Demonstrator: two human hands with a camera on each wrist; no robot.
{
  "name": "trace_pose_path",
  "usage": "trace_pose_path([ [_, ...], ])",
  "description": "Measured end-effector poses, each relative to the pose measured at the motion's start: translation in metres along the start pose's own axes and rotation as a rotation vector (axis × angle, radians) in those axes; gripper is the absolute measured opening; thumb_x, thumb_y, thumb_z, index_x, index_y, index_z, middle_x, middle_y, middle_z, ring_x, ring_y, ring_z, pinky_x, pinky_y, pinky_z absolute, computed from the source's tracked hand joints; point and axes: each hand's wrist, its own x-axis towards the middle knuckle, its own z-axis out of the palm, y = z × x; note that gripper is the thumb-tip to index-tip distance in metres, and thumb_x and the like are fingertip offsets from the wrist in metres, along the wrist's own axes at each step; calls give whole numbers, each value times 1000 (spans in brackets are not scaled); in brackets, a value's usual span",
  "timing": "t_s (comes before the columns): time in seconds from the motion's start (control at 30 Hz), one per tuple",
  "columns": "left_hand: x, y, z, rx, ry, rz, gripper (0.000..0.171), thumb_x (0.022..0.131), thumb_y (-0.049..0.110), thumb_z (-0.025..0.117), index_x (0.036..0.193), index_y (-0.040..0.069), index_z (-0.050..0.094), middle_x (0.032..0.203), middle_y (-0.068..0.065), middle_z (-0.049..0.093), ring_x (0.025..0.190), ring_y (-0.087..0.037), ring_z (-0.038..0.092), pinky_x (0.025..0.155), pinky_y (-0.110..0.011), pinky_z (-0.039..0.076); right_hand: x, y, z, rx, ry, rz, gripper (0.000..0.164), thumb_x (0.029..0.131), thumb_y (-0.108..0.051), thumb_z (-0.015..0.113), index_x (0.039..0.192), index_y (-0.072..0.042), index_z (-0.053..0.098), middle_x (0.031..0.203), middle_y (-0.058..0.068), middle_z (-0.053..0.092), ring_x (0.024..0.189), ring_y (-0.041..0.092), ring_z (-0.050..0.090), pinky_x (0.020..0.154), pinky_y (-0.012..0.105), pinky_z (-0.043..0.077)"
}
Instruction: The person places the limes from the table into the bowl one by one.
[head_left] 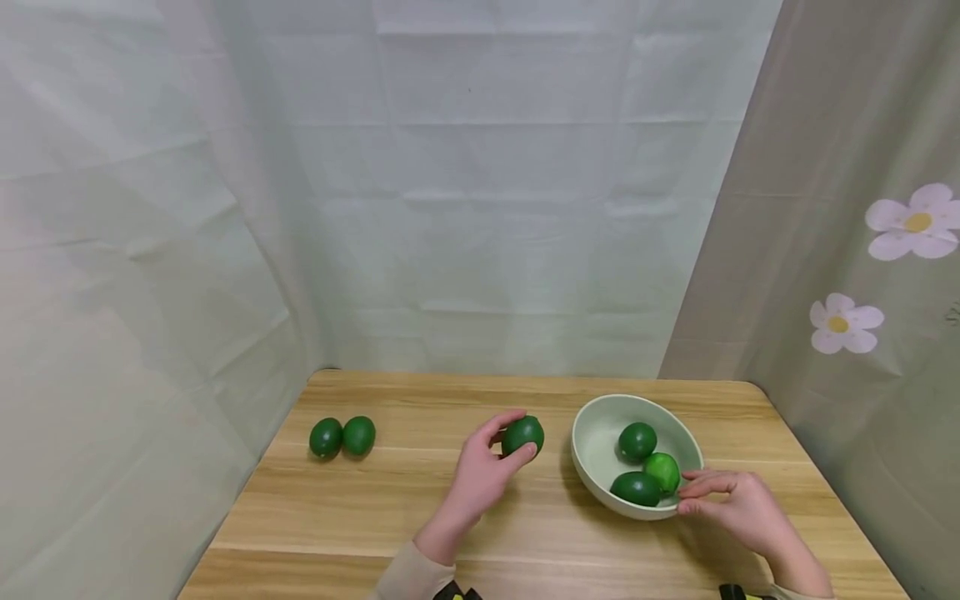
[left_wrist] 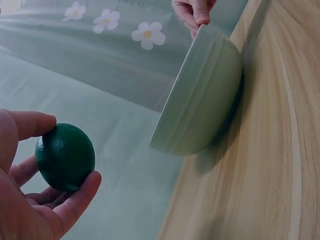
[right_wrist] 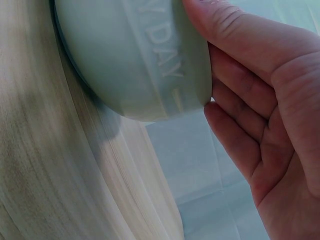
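In the head view my left hand (head_left: 480, 475) holds a smooth, dark green avocado (head_left: 522, 435) above the middle of the table. The left wrist view shows thumb and fingers pinching this avocado (left_wrist: 66, 157), left of the bowl and apart from it. A pale green bowl (head_left: 598, 442) stands on the right. It contains two dark green fruits (head_left: 637, 442) and one brighter green lime (head_left: 663, 472). My right hand (head_left: 738, 507) pinches the bowl's near right rim. Close up, the right thumb lies outside the bowl (right_wrist: 115, 55), on its lettered wall.
Two more dark green avocados, a left one (head_left: 326, 437) and a right one (head_left: 359, 435), lie side by side on the left of the wooden table (head_left: 420, 508). Pale curtains (head_left: 495, 208) hang behind and beside the table, with flowers printed on the right.
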Motion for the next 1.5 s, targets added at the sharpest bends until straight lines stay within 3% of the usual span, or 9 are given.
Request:
trace_pose_path([
  [0.9,15,10,42,56,-49,65,43,94,19,85,136,21,72,135,-5,66,116,-27,61,92,-41,59,1,0,-1,-5,13,-22,16,74,-25,98,83,-29,86,100,-3,82,103,2,72,92,0,35],
  [1.5,23,13,66,145,-95,111,44,94,16,85,137,15,72,132,-6,67,119,-21,63,98,-33,56,0,0,-1,-8,12,1,16,74,-26,98,84,-30,87,101,-2,82,104,1,71,92,0,34],
])
